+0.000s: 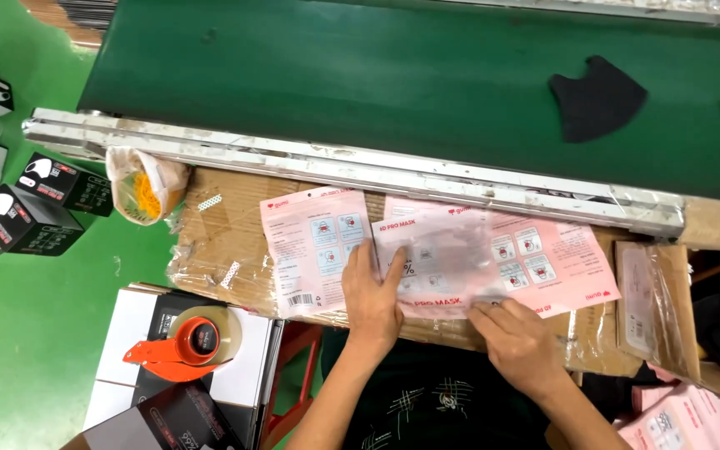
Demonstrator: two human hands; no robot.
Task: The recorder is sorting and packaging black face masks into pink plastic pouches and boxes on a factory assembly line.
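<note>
Right hand (517, 340) fingers curled pinching pink pouch (447, 262) edge, left hand (374, 292) flat, fingers spread on it

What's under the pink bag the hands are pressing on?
Under the pink bag lie more pink bags on plastic-wrapped cardboard. Both the left hand and right hand press on it. What lies directly beneath is covered.

Pink printed pouches (493, 258), green conveyor belt (360, 75), black mask (597, 98), orange tape dispenser (181, 354)
</note>
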